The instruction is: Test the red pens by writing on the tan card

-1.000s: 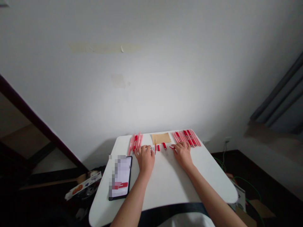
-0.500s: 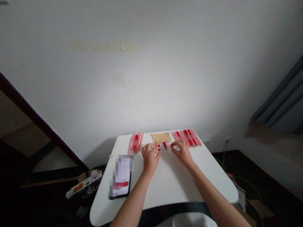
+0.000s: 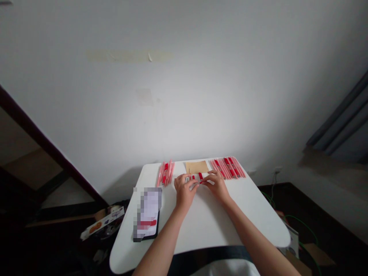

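- Both hands have drawn inward over the last second: the left hand (image 3: 184, 189) has left the pens it was touching, and the right hand (image 3: 217, 184) has come in from the far side, so the fingertips now almost meet.
- Between them lie the small red pen pieces (image 3: 199, 177), loose on the white counter (image 3: 207, 226). They sit right at the fingertips of both hands.
- Each grip is curled and narrowed toward those pieces. At this size one cannot tell whether either is clamped on a piece or only touching it.
- A bundle of pink-and-red pens (image 3: 165, 173) lies just left of the left grip. A second, fanned row of pens (image 3: 227, 167) lies just right of the right grip. This split appears to keep the middle strip free for the hands.
- A tan card (image 3: 196, 167) lies just beyond both grips, near the counter's far edge and the wall.
- A phone (image 3: 148, 213) rests well back from the left grip, toward the person, close to the counter's left edge.
- Behind both grips the counter is bare down to its near edge, which gives the forearms room to slide. The pens at the far edge leave little room forward.
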Demonstrator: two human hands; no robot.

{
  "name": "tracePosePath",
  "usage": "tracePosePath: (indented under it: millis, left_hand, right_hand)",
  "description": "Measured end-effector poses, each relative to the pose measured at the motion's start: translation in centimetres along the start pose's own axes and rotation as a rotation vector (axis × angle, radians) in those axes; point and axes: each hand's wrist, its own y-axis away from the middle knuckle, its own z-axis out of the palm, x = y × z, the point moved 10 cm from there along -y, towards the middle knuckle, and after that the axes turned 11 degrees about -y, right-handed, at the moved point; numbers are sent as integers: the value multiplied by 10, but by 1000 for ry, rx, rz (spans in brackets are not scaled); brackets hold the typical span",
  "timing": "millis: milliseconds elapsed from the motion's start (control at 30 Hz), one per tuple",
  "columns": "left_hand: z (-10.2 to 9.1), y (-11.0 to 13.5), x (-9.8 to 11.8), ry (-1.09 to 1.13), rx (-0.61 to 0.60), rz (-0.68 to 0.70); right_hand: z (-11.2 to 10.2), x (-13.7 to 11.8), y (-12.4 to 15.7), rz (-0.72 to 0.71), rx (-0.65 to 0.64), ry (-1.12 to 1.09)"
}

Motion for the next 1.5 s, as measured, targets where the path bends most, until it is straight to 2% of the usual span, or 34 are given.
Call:
tracePosePath:
  millis: [433, 733, 900, 1233, 1500]
  left_hand:
    - [0, 0, 4, 28, 19, 38]
    - [-4, -1, -3, 29, 60, -3]
    - [-7, -1, -5, 25, 86, -17]
    - [-8, -2, -7, 30, 105, -23]
    - [-10, -1, -6, 31, 122, -17]
  right_hand:
    - [3, 6, 4, -29, 18, -97]
    - [-8, 0, 5, -115, 74, 258]
    - [-4, 2, 4, -102, 37, 399]
    - [3, 2, 1, -41, -15, 501]
    - [2, 3, 2, -38, -4, 468]
